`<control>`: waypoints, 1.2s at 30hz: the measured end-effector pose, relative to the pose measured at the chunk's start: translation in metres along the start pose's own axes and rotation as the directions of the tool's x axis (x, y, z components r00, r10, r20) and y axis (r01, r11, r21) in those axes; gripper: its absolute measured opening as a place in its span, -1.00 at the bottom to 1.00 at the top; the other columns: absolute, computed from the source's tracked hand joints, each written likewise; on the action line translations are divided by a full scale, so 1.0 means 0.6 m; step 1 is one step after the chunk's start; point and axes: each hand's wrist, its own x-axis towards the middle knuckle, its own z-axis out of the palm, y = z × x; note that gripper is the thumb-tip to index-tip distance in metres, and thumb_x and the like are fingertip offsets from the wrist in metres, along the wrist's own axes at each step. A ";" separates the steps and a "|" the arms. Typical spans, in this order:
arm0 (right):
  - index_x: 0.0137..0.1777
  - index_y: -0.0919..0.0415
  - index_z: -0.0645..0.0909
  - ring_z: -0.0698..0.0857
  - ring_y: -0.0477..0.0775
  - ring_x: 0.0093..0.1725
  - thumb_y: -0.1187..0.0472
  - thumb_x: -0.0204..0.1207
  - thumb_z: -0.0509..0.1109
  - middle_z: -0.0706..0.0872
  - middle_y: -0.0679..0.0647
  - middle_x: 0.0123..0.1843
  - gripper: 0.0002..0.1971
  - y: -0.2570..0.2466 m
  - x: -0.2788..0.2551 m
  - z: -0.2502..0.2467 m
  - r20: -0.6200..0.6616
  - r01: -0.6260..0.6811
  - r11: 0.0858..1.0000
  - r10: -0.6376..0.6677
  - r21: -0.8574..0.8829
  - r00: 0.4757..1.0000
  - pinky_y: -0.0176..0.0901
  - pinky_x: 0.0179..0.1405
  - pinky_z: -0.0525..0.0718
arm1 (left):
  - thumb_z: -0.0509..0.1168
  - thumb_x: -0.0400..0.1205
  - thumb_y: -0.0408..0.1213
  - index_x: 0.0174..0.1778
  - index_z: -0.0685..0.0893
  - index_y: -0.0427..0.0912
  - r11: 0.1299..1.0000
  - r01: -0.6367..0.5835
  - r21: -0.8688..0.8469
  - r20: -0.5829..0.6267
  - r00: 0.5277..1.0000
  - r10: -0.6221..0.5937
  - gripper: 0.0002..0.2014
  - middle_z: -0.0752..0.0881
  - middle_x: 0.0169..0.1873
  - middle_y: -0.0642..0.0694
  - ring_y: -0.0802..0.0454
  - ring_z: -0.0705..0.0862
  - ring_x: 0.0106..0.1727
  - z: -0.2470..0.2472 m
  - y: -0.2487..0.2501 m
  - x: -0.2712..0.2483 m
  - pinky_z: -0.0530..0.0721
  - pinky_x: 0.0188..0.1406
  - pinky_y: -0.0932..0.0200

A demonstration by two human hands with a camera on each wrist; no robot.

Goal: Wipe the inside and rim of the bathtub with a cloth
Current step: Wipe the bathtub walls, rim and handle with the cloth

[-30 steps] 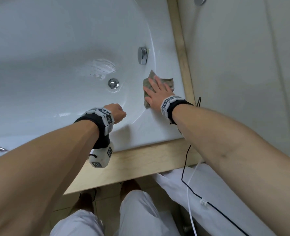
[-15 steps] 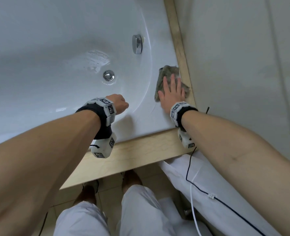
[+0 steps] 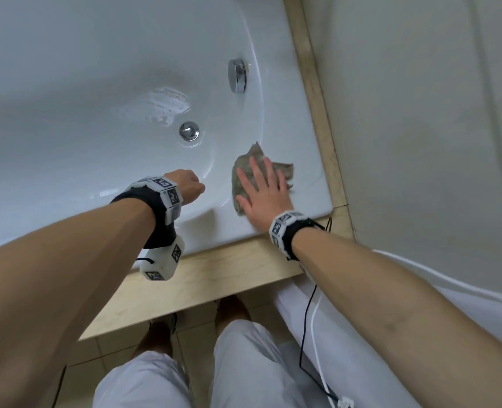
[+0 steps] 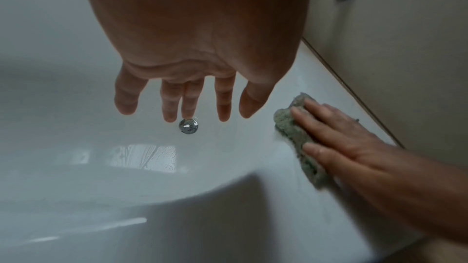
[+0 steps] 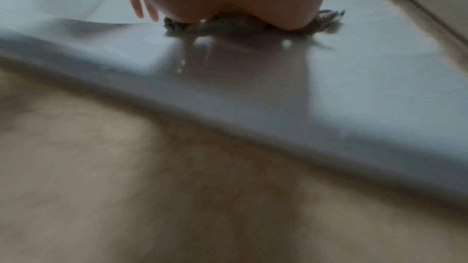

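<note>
The white bathtub (image 3: pixel 308 198) fills the upper left of the head view. A grey-green cloth (image 3: pixel 245 169) lies on its near right corner rim, at the inner edge. My right hand (image 3: pixel 263 191) lies flat on the cloth with straight, spread fingers and presses it down. The left wrist view shows the same cloth (image 4: pixel 291 129) under the right hand (image 4: pixel 344 139). In the blurred right wrist view, cloth (image 5: pixel 326 20) sticks out from under the palm. My left hand (image 3: pixel 188 186) hangs over the tub's inside, fingers (image 4: pixel 190 103) loose and holding nothing.
A chrome drain (image 3: pixel 189 131) sits in the tub floor and a chrome overflow knob (image 3: pixel 237 75) on the end wall. A wooden ledge (image 3: pixel 214 278) borders the tub in front and on the right. A pale wall (image 3: pixel 420 142) stands close on the right. Cables (image 3: pixel 305 319) hang below my right wrist.
My right hand slid the cloth out across the rim to the wooden strip, then back to the rim's inner edge, nearer the front corner. My left hand has stayed where it was.
</note>
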 end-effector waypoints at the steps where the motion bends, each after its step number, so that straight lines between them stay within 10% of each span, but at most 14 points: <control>1: 0.74 -0.07 -0.12 -0.25 0.26 0.72 -0.19 0.70 -0.08 -0.26 0.08 0.76 -0.36 0.015 0.021 -0.012 -0.013 0.008 1.000 -0.008 -0.011 1.000 0.25 0.64 -0.23 | 0.18 0.69 -0.21 0.34 0.63 -0.22 1.000 0.007 0.000 -0.001 1.000 -0.007 -0.66 0.62 0.33 -0.20 -0.23 0.57 0.34 -0.003 0.003 0.002 0.50 0.24 0.09; 9: 0.74 0.05 -0.18 -0.21 0.22 0.73 -0.03 0.75 -0.09 -0.26 0.12 0.76 -0.39 0.143 0.124 -0.101 -0.016 -0.030 0.999 0.031 0.022 0.999 0.23 0.68 -0.06 | 0.18 0.68 -0.21 0.34 0.64 -0.18 1.000 0.028 -0.008 -0.009 1.000 -0.028 -0.66 0.62 0.33 -0.19 -0.23 0.57 0.33 -0.015 0.046 0.019 0.50 0.21 0.11; 20: 0.74 0.08 -0.02 -0.08 0.10 0.74 0.45 0.48 0.20 -0.13 0.03 0.77 -0.16 0.184 0.005 -0.029 -0.070 -0.258 0.923 0.288 0.287 0.955 0.06 0.66 0.09 | 0.17 0.69 -0.22 0.36 0.63 -0.20 0.998 -0.062 0.029 -0.001 0.998 0.062 -0.65 0.61 0.35 -0.21 -0.25 0.56 0.35 0.005 0.079 0.008 0.51 0.23 0.09; 32: 0.74 -0.02 -0.06 -0.18 0.25 0.73 0.27 0.62 0.19 -0.15 0.10 0.77 -0.26 -0.028 -0.069 0.032 -0.052 -0.323 0.920 0.342 0.223 0.938 0.21 0.70 -0.03 | 0.19 0.66 -0.23 0.12 0.64 -0.20 0.989 -0.117 0.096 0.029 0.993 0.114 -0.79 0.61 0.11 -0.24 -0.16 0.47 -0.01 0.020 -0.095 -0.035 0.40 -0.01 0.16; 36: 0.74 -0.01 -0.07 -0.20 0.30 0.72 0.08 0.71 0.07 -0.17 0.14 0.77 -0.37 -0.195 -0.086 0.040 -0.008 -0.197 0.960 0.203 0.198 0.979 0.28 0.69 -0.09 | 0.14 0.72 -0.25 0.43 0.57 -0.29 0.980 -0.164 0.110 0.071 0.985 0.157 -0.61 0.56 0.41 -0.27 -0.23 0.53 0.36 0.013 -0.156 -0.078 0.46 0.27 0.10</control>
